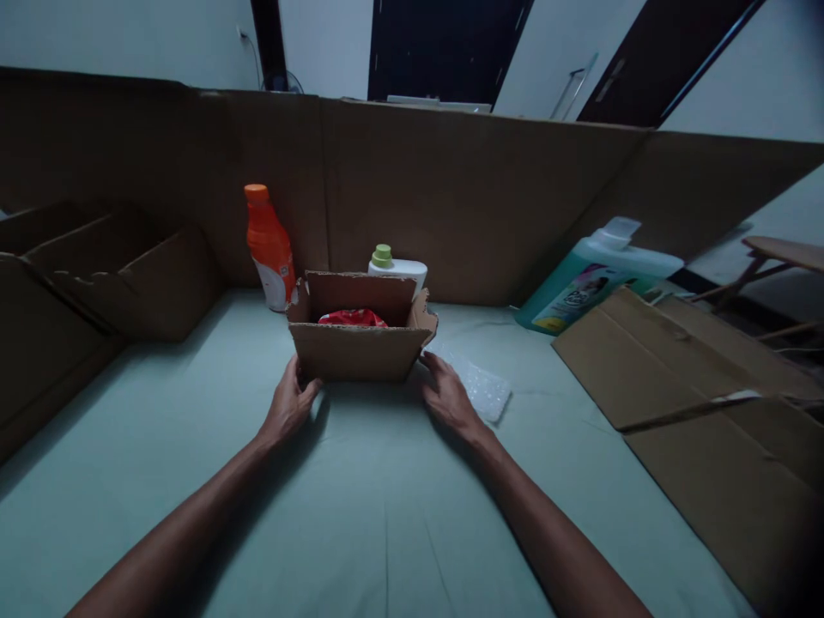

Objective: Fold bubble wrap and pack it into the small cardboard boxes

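A small open cardboard box (354, 354) with ragged top edges stands on the pale green sheet, and a shiny red packet (353, 318) shows inside it. My left hand (293, 399) grips its lower left corner, the thumb by the front face and the fingers partly hidden along the side. On the opposite side, my right hand (449, 396) holds the lower right corner with its fingertips. Bubble wrap (484, 388) lies flat just beyond and beside my right hand. Directly behind the box is a white bottle with a green cap (412, 269), its lower part hidden.
An orange bottle (268, 240) stands behind and left of the box. To the right, a large teal liquid bottle (583, 279) leans beside folded cardboard (669, 360). Cardboard compartments (154, 287) are at the left. A tall cardboard wall (451, 189) runs along the back.
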Available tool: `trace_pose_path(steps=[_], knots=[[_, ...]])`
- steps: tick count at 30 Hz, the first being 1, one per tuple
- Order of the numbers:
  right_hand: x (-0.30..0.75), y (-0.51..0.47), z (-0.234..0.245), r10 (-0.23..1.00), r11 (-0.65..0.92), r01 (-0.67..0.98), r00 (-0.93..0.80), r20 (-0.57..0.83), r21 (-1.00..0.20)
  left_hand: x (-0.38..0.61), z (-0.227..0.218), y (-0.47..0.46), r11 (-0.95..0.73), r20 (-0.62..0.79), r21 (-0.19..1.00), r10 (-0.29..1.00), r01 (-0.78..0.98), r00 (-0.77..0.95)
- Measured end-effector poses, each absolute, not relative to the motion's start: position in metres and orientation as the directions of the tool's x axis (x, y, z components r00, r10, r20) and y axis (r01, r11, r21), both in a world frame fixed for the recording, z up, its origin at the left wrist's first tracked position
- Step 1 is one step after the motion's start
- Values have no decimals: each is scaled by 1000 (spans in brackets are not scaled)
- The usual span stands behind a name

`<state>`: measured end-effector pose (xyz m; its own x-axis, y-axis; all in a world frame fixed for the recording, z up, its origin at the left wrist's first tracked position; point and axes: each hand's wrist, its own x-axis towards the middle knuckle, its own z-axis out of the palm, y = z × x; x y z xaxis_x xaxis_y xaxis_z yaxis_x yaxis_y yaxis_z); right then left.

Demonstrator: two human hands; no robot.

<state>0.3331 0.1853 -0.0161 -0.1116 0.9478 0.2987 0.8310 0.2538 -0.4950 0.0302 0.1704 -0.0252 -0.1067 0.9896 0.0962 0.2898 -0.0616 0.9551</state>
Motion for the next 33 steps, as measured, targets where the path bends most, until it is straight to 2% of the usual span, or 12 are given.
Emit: trace_pose_path(steps=[3, 7, 9, 11, 15, 19, 23, 26, 29, 33], knots=[[363, 174, -19, 966, 147, 921, -56, 254, -360, 27, -40, 131, 16, 23, 966, 988, 259, -150], [395, 147, -11, 981, 68, 974, -26, 195, -216, 20, -44, 71, 11, 12, 954, 997, 298, -75], [400, 124, -4, 986, 67, 984, -40, 160, -167, 22, -36, 47, 23, -17, 958, 1000, 286, -25], [394, 95, 3, 986, 134, 980, -117, 115, -149, 31, -27, 30, 85, -99, 972, 994, 218, 56], [349, 31, 12, 924, 375, 901, -383, 9, -218, 66, -15, 17, 338, -315, 940, 915, -53, 251], [297, -14, 9, 835, 527, 794, -550, 10, -302, 89, -13, 22, 469, -416, 855, 875, -223, 247], [278, -29, -4, 808, 587, 762, -571, 143, -274, 83, -11, 20, 472, -442, 871, 873, -133, 206], [273, -30, -11, 836, 549, 789, -521, 175, -275, 73, -11, 6, 387, -353, 914, 906, -121, 232], [263, -29, -14, 870, 490, 781, -464, 164, -388, 69, -15, -13, 288, -256, 953, 931, -92, 262], [243, -26, -9, 871, 443, 658, -477, 119, -609, 68, -20, -18, 258, -247, 966, 948, -30, 199]])
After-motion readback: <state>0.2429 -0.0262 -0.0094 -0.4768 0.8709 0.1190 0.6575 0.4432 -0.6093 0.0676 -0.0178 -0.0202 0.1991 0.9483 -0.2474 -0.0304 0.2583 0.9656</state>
